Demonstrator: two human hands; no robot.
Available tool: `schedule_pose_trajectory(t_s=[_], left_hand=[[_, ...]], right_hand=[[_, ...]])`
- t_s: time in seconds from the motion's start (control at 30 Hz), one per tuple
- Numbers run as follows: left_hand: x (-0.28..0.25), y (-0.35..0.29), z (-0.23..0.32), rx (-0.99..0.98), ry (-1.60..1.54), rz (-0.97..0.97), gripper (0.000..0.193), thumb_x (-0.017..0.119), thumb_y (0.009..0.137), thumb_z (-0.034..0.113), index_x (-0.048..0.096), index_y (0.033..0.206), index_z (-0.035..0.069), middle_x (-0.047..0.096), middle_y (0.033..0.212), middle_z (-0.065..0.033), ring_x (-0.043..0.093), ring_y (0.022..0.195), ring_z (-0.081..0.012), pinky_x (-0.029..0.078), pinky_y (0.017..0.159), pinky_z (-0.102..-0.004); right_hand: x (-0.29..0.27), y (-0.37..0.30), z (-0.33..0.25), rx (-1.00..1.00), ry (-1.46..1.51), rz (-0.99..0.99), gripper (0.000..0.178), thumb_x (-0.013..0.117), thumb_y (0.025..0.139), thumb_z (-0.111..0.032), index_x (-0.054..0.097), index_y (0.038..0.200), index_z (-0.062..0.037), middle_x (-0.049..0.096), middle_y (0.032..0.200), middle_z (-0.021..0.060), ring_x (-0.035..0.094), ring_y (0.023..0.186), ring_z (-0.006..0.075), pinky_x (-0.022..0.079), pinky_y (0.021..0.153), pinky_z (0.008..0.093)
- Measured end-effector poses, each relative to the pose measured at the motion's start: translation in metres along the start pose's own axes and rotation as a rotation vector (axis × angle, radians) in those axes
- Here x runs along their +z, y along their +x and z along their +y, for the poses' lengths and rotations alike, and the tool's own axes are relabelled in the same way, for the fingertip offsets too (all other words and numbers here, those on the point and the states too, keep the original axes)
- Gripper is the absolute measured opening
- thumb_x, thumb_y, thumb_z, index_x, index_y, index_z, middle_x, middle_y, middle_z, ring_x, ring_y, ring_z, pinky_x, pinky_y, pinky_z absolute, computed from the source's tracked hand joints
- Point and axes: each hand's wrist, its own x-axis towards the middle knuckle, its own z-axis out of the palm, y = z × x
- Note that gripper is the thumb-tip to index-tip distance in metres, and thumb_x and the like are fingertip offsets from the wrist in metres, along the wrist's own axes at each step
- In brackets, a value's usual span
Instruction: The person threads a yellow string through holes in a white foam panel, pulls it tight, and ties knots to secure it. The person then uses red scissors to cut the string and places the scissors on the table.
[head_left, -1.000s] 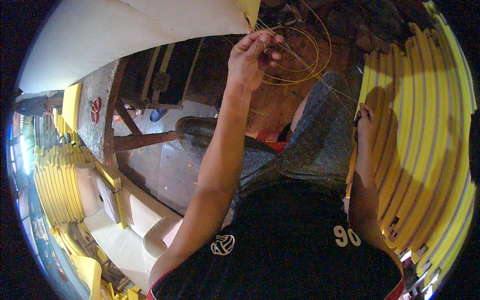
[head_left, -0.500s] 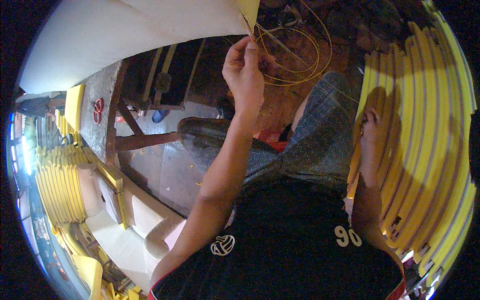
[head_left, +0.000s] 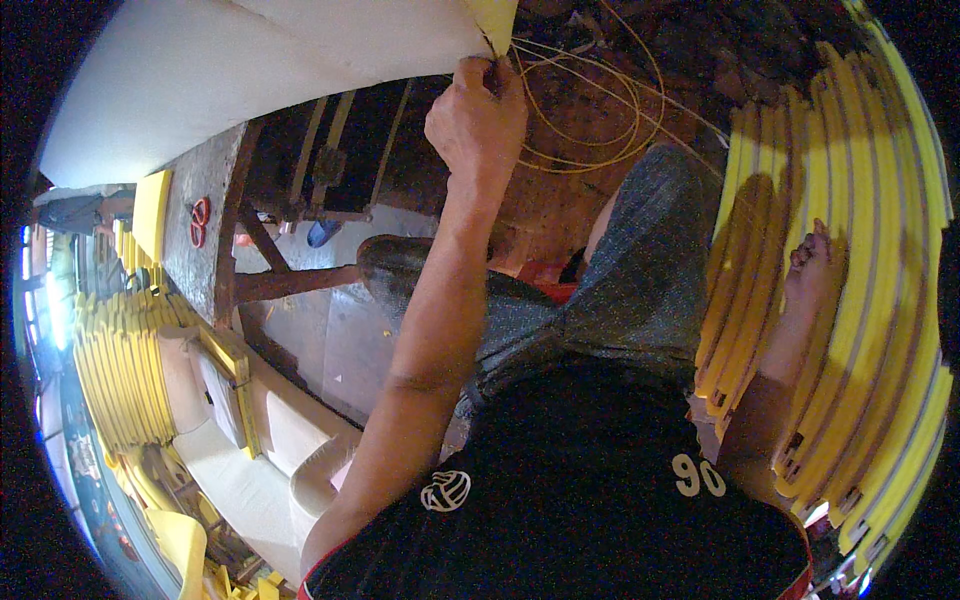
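A large piece with a white fabric cover point(head_left: 300, 80) over yellow foam point(head_left: 493, 18) fills the upper left. At its lower right corner, my left hand point(head_left: 478, 125) is closed, fingers pinching the cover's edge. The fingertips are partly hidden there. Out to the right, my right hand point(head_left: 810, 262) is raised before a stack of yellow foam strips point(head_left: 860, 200), its fingers curled together. Whatever it holds is too small to make out. A thin pale line point(head_left: 690, 118) runs from near the left hand toward the right side.
Coiled yellow cord point(head_left: 585, 168) lies on the brown surface beyond my knees. Red-handled scissors point(head_left: 199, 222) rest on a worn bench point(head_left: 185, 255) at left. Below it stand a cream padded seat point(head_left: 230, 475) and stacked yellow foam pieces point(head_left: 125, 370).
My right hand has moved outward to the right and shows farther from my knee. The left hand has turned and closed more tightly at the cover's corner.
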Motion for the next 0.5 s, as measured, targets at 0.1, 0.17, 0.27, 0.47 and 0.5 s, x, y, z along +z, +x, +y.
schedule_pose_trajectory(t_s=[0.1,0.17,0.27,0.47,0.5], left_hand=[[-0.003,0.000,-0.001,0.001,0.049,-0.049,0.029,0.063,0.090,0.036,0.072,0.095,0.009,0.072,0.081,-0.0184,0.070,0.075,-0.0391,0.055,0.068,-0.0482],[-0.004,0.001,-0.002,0.016,0.056,-0.062,0.030,0.063,0.090,0.038,0.073,0.096,0.010,0.072,0.082,-0.0188,0.070,0.076,-0.0398,0.055,0.068,-0.0488],[-0.001,0.000,-0.004,0.075,0.046,-0.073,0.028,0.063,0.089,0.035,0.072,0.092,0.009,0.071,0.080,-0.0199,0.069,0.073,-0.0405,0.055,0.066,-0.0483],[0.000,0.003,-0.007,0.175,-0.110,-0.159,0.022,0.064,0.088,0.028,0.067,0.088,0.006,0.069,0.075,-0.0194,0.067,0.069,-0.0411,0.054,0.063,-0.0480],[0.004,0.000,-0.011,0.171,-0.101,-0.155,0.019,0.063,0.087,0.025,0.067,0.091,0.006,0.068,0.075,-0.0193,0.067,0.070,-0.0409,0.054,0.064,-0.0486]], right_hand=[[0.009,0.001,-0.027,-0.031,-0.002,-0.016,0.022,0.063,0.097,-0.018,0.063,0.117,-0.0079,0.045,0.067,-0.0060,0.037,0.052,0.0040,0.031,0.046,0.0213],[0.017,-0.005,-0.037,-0.051,-0.016,-0.046,0.024,0.064,0.097,-0.018,0.064,0.118,-0.0075,0.046,0.068,-0.0053,0.037,0.052,0.0043,0.031,0.047,0.0219],[0.026,-0.012,-0.037,-0.017,0.031,-0.050,0.025,0.064,0.096,-0.017,0.064,0.119,-0.0067,0.049,0.069,-0.0049,0.037,0.053,0.0045,0.031,0.047,0.0222],[0.058,-0.031,-0.016,-0.305,-0.270,-0.069,0.025,0.063,0.096,-0.017,0.064,0.119,-0.0062,0.050,0.072,-0.0056,0.038,0.055,0.0042,0.032,0.047,0.0214],[0.058,-0.031,-0.013,-0.338,-0.326,-0.120,0.025,0.063,0.097,-0.017,0.064,0.119,-0.0060,0.050,0.072,-0.0056,0.038,0.055,0.0041,0.031,0.047,0.0211]])
